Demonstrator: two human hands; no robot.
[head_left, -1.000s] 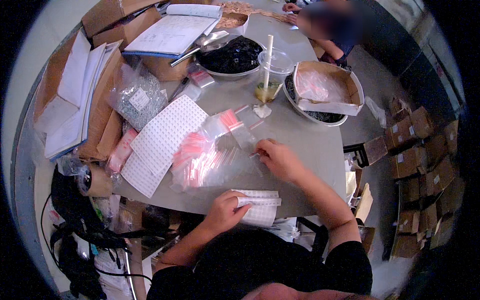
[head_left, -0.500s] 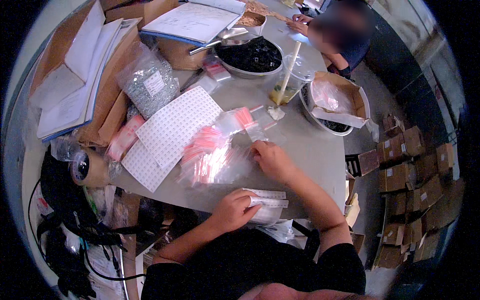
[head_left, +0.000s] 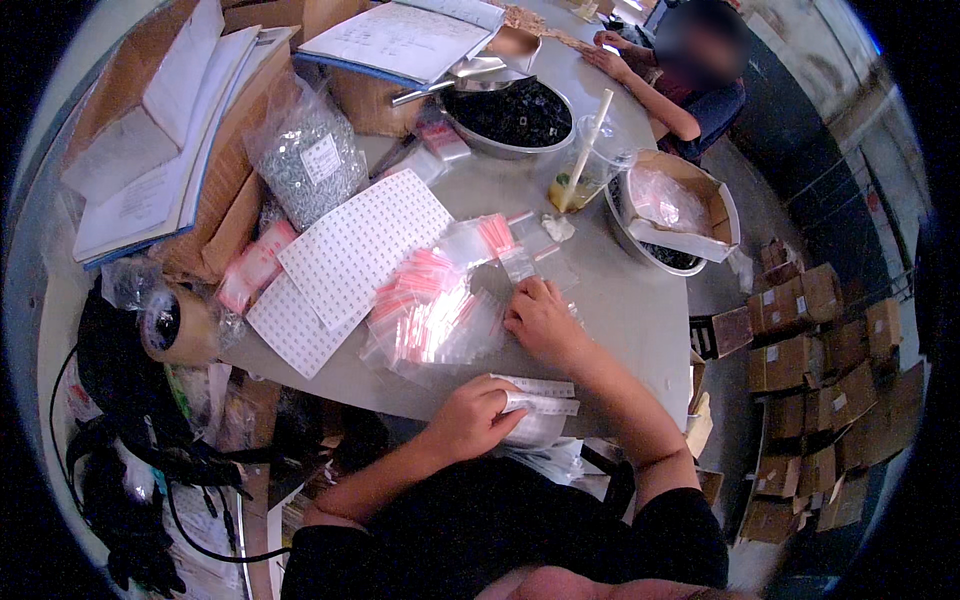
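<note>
My left hand [head_left: 474, 418] is closed around narrow white label strips [head_left: 545, 388] at the near table edge. A clear plastic bag [head_left: 540, 430] lies under the strips, against the same hand. My right hand [head_left: 545, 322] rests on the table with its fingers bent down at the lower end of a small clear zip bag [head_left: 518, 262]; whatever is under the fingertips is hidden. Left of it spreads a pile of clear zip bags with red-striped tops [head_left: 425, 300]. Two printed label sheets [head_left: 368, 245] overlap beside the pile.
Behind the sheets stand a bag of small metal parts [head_left: 310, 150] and a clipboard [head_left: 400, 40]. Farther back are a bowl of black parts [head_left: 515, 115], a metal scoop [head_left: 480, 75], a cup [head_left: 590, 165] and an open carton [head_left: 700, 235]. Another person [head_left: 700, 90] sits at the far right.
My right hand has shifted slightly to the right and down, its fingers more bent over the table. The left hand keeps its hold on the strips. The whole view has turned slightly.
</note>
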